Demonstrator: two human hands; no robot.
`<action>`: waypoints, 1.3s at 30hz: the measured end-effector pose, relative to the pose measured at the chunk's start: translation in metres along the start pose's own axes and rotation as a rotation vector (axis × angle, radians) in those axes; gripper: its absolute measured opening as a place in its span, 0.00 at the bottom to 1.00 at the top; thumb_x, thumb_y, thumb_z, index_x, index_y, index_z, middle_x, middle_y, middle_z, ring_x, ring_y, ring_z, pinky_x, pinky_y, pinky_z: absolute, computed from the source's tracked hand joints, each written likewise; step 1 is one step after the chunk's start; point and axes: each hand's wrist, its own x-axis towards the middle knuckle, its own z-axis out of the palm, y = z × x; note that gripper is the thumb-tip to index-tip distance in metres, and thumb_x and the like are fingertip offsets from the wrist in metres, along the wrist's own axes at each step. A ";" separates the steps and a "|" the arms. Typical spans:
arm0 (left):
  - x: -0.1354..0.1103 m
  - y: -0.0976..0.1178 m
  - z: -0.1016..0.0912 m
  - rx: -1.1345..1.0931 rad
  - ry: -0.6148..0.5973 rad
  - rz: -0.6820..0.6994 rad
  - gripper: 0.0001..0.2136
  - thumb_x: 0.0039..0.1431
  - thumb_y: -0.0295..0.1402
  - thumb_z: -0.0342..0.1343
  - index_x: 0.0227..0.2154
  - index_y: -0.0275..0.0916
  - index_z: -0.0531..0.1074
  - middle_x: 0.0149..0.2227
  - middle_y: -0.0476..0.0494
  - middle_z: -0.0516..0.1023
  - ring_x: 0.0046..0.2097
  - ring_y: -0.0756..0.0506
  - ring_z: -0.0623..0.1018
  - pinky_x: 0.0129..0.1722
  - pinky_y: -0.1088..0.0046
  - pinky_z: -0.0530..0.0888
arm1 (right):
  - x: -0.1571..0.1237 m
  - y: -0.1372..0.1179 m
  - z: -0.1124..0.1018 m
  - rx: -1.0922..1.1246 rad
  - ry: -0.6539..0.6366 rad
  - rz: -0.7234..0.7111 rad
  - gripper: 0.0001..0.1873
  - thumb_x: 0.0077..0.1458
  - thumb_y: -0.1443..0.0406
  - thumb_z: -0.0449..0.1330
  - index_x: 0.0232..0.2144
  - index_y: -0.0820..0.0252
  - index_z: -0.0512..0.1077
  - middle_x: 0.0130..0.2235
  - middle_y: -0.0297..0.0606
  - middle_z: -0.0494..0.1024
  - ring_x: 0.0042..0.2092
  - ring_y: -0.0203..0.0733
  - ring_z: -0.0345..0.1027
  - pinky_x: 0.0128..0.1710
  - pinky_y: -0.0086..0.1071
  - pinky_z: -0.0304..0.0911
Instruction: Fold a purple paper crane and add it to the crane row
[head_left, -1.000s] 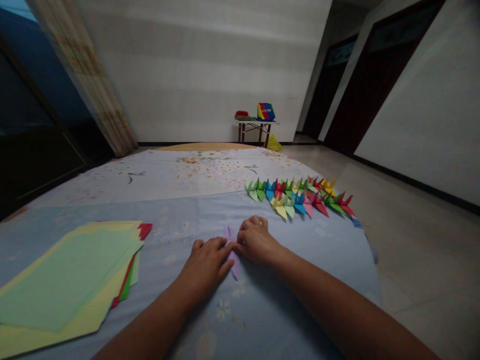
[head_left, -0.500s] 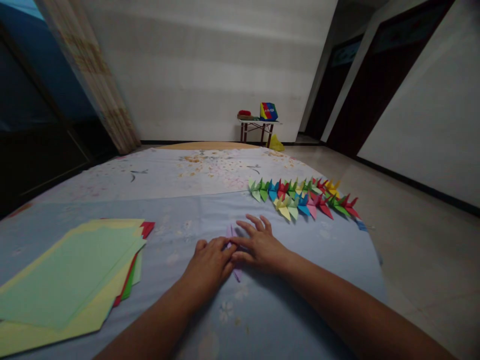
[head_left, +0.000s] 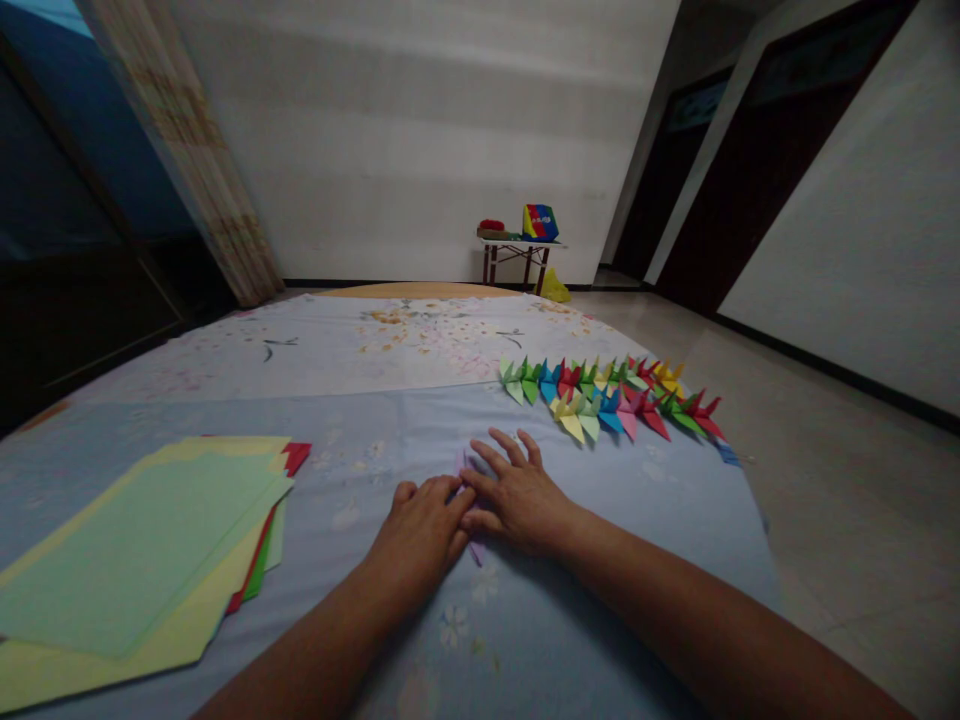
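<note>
At the far left a patterned curtain (head_left: 214, 180) hangs by the wall. Near left, a loose stack of paper sheets (head_left: 172, 540) lies on the blue cloth (head_left: 360, 640), pale green uppermost, with yellow, red and darker green edges showing beneath. Right of it, the left hand (head_left: 421, 528) rests palm down, its fingers bent over the folded purple paper (head_left: 478, 553); whether they grip it or only press, I cannot tell. The purple paper lies narrow on the cloth between the two hands, mostly covered, its near and far ends showing. The right hand (head_left: 521, 500) meets it from the right, forefinger and thumb apart at the paper, the other fingers spread. Farther right, folded paper cranes (head_left: 610, 412) stand in two close rows.
</note>
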 end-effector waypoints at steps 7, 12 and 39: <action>-0.002 0.001 0.005 -0.031 0.065 -0.034 0.19 0.57 0.33 0.46 0.53 0.40 0.62 0.53 0.39 0.68 0.54 0.40 0.65 0.51 0.59 0.56 | 0.001 -0.001 0.000 0.003 0.005 0.008 0.32 0.57 0.45 0.43 0.56 0.54 0.61 0.63 0.42 0.54 0.65 0.54 0.30 0.59 0.54 0.22; -0.003 0.004 0.005 -0.039 0.061 -0.047 0.20 0.57 0.33 0.45 0.53 0.38 0.61 0.53 0.38 0.68 0.54 0.40 0.65 0.51 0.58 0.56 | 0.002 0.001 0.002 0.033 -0.008 0.021 0.31 0.57 0.46 0.44 0.55 0.54 0.62 0.62 0.42 0.54 0.65 0.55 0.31 0.59 0.54 0.25; -0.001 0.006 0.000 -0.041 0.039 -0.043 0.18 0.56 0.33 0.46 0.50 0.42 0.65 0.52 0.40 0.68 0.54 0.40 0.65 0.51 0.57 0.56 | 0.016 0.008 -0.013 -0.057 -0.085 -0.094 0.38 0.53 0.41 0.43 0.56 0.58 0.61 0.64 0.47 0.49 0.65 0.58 0.30 0.58 0.57 0.23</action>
